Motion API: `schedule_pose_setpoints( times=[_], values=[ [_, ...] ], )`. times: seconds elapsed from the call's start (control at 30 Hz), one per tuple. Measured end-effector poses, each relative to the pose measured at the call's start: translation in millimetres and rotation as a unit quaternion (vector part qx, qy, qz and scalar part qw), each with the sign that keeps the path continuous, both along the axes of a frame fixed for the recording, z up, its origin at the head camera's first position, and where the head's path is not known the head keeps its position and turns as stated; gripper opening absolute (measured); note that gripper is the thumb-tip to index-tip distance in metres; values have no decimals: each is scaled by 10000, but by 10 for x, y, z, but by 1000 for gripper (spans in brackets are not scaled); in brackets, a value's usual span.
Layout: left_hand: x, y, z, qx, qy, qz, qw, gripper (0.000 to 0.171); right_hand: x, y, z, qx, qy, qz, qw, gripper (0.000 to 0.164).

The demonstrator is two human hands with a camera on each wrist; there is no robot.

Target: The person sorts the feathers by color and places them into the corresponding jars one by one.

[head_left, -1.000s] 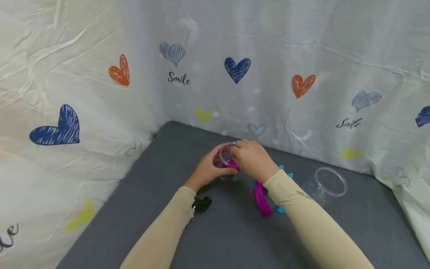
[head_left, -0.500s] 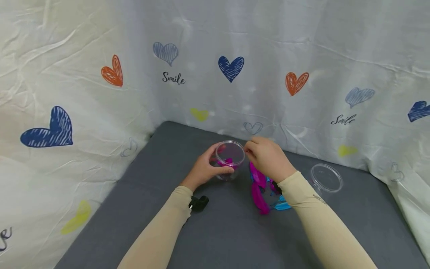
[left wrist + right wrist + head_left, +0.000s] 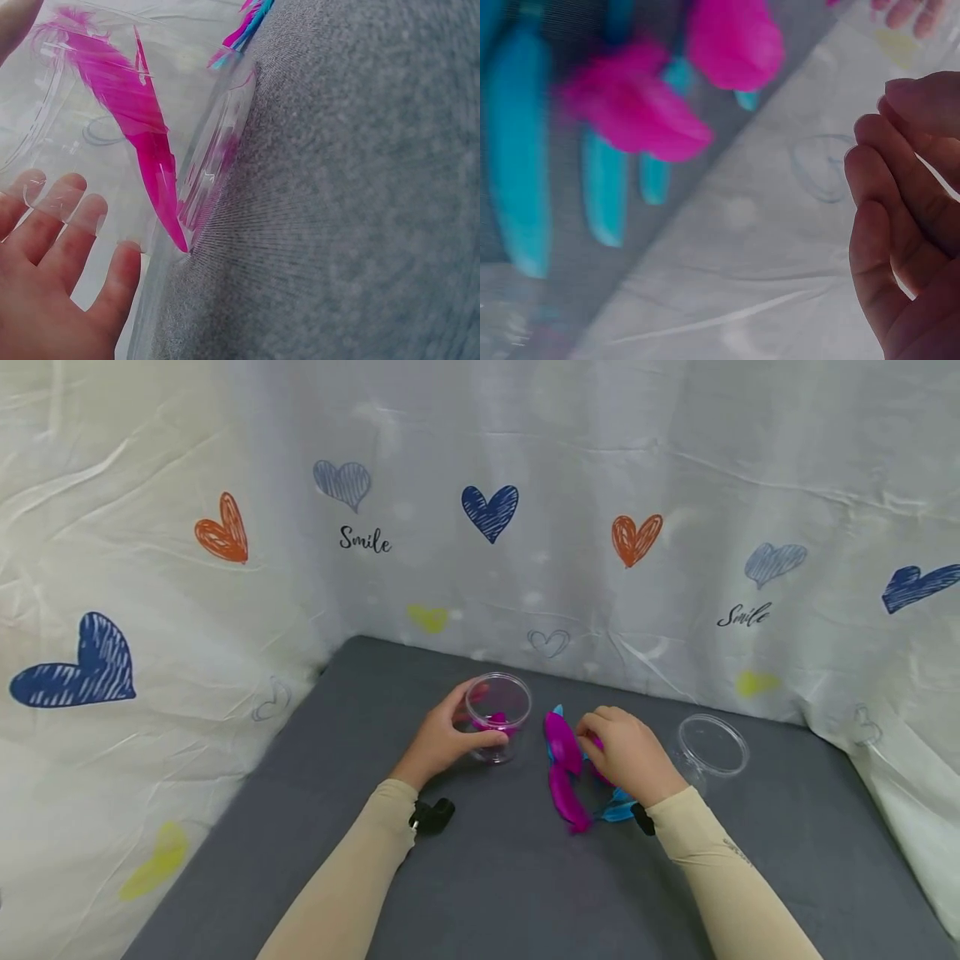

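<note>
My left hand (image 3: pixel 442 739) grips a clear plastic jar (image 3: pixel 498 755) from its left side, thumb across the front. The jar stands upright on the grey cloth with its round mouth uncovered. Inside it is a bright pink feather (image 3: pixel 131 105), leaning against the wall in the left wrist view. My right hand (image 3: pixel 626 753) hovers over a loose group of feathers, its fingers loosely bent and nothing between them in the right wrist view. That group has pink feathers (image 3: pixel 562 743) and blue feathers (image 3: pixel 619 811); the hand covers part of it.
A second clear round container (image 3: pixel 747 753) stands behind and right of the right hand. The grey cloth-covered table (image 3: pixel 510 885) meets a white curtain (image 3: pixel 570 568) printed with hearts at its back and left edges. Black straps sit at both wrists.
My right hand has come out of the jar's mouth and moved right and down over the loose feathers. The left hand keeps its hold on the jar. The head view has turned slightly right.
</note>
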State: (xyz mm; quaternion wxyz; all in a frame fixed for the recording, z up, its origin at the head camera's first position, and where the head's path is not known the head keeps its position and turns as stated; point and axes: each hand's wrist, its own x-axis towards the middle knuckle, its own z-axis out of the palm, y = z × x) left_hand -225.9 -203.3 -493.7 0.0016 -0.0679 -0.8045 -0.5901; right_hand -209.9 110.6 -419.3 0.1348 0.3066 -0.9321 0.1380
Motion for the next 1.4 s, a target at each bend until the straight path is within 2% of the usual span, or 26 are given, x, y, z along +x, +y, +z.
schedule_pose_setpoints(
  times=[0.2,0.47,0.77,1.4],
  values=[
    [17,-23,26,2,84,11,10000,101,114,171,-231,8,-33,-129,9999,5],
    [22,-51,24,10,150,-22,9999,100,195,309,-400,111,-52,-302,9995,7],
    [-2,-59,35,57,264,-82,9996,103,281,384,-453,130,-335,-478,9982,15],
    [-9,7,28,41,242,-141,9996,101,285,428,-559,373,-159,-618,9973,15]
  ],
)
